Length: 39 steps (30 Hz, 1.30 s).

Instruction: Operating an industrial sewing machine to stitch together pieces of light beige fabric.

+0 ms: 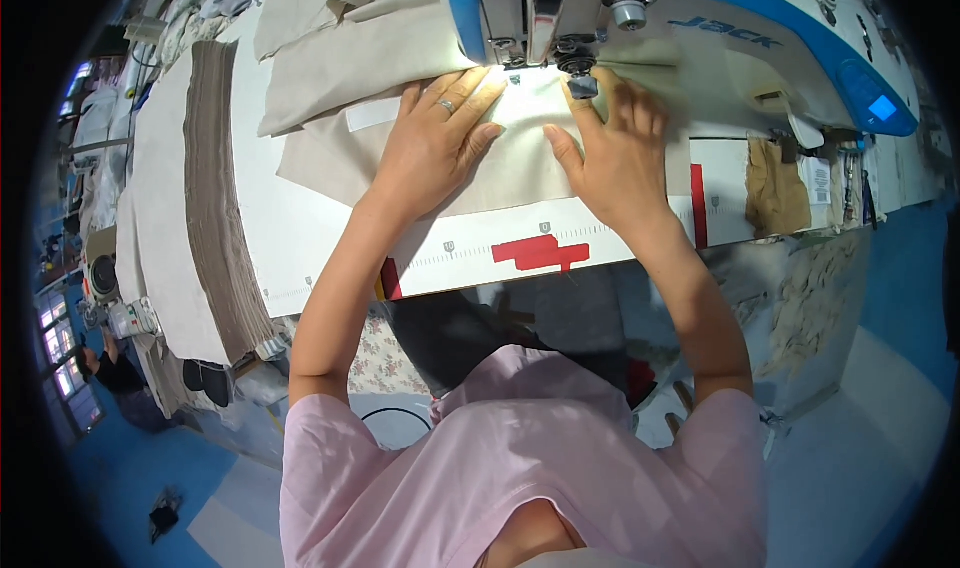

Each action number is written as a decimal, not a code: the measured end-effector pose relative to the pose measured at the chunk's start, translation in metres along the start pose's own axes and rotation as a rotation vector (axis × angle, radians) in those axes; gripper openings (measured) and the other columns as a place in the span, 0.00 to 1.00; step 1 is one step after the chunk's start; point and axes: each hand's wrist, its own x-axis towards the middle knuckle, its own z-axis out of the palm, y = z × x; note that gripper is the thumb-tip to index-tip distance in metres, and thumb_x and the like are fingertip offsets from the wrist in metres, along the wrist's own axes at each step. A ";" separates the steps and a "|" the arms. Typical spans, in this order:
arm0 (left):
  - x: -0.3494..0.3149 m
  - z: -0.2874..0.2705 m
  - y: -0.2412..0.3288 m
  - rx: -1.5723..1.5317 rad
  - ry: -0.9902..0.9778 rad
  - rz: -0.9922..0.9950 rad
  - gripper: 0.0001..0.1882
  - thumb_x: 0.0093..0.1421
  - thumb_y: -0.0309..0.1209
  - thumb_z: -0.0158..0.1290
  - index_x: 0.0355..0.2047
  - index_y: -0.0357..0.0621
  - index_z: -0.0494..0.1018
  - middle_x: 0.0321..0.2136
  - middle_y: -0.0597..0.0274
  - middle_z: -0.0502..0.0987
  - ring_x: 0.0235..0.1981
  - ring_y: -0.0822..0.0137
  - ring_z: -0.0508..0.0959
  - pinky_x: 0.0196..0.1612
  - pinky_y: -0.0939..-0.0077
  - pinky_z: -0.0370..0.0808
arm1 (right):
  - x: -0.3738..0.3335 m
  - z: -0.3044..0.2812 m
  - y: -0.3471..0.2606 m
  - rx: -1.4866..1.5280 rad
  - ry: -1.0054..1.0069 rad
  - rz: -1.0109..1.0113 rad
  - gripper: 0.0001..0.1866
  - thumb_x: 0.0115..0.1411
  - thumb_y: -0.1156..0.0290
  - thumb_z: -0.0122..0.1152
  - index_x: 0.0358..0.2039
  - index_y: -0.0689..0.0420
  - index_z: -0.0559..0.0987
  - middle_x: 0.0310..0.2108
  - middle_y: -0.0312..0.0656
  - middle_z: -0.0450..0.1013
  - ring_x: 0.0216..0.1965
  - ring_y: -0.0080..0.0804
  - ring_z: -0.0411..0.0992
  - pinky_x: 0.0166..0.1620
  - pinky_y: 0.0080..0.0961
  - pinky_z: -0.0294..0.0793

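Beige fabric (pixel 500 173) lies flat under the needle area of a blue and white sewing machine (pixel 700 18). My left hand (pixel 435 143) rests on the cloth left of the presser foot (pixel 514 65), fingers stretched forward, a ring on one finger. On the other side my right hand (pixel 615 138) presses the cloth with its fingers spread, the fingertips partly hidden behind the machine's dark fitting (pixel 580 83). A bright lamp lights the fabric between both hands. A small white strip (pixel 373 115) shows on the cloth beside my left hand.
A thick stack of beige cut pieces (pixel 215 198) lies on the left. More fabric folds (pixel 350 68) pile behind my left hand. The white table edge carries a printed ruler and red tape (pixel 540 253). Brown paper (pixel 777 186) sits at the right. Far left, another person (pixel 120 378) is visible.
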 end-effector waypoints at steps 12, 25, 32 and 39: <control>0.012 -0.003 -0.013 -0.011 -0.068 -0.030 0.24 0.74 0.46 0.49 0.62 0.46 0.74 0.57 0.51 0.78 0.66 0.51 0.70 0.73 0.43 0.56 | 0.006 0.003 0.004 -0.016 0.017 -0.046 0.28 0.71 0.46 0.56 0.61 0.53 0.78 0.66 0.54 0.61 0.69 0.58 0.55 0.72 0.55 0.51; 0.011 -0.003 -0.015 0.008 -0.037 -0.008 0.25 0.74 0.47 0.49 0.65 0.49 0.72 0.59 0.51 0.76 0.66 0.51 0.70 0.70 0.43 0.58 | 0.006 0.004 0.001 -0.007 0.068 -0.023 0.30 0.69 0.47 0.57 0.62 0.54 0.77 0.65 0.49 0.66 0.69 0.48 0.60 0.74 0.55 0.51; 0.013 -0.002 -0.014 0.015 -0.035 -0.006 0.24 0.74 0.46 0.49 0.64 0.48 0.72 0.58 0.51 0.76 0.65 0.51 0.70 0.70 0.44 0.59 | 0.005 0.005 0.002 -0.011 0.073 -0.007 0.29 0.69 0.47 0.58 0.63 0.53 0.77 0.65 0.49 0.66 0.69 0.49 0.60 0.73 0.56 0.53; 0.011 -0.006 -0.012 -0.013 -0.032 -0.017 0.23 0.73 0.44 0.50 0.62 0.47 0.73 0.58 0.52 0.77 0.64 0.51 0.71 0.69 0.47 0.60 | 0.007 0.003 -0.001 0.023 -0.002 0.000 0.27 0.72 0.49 0.56 0.62 0.53 0.78 0.68 0.52 0.61 0.71 0.56 0.55 0.74 0.53 0.50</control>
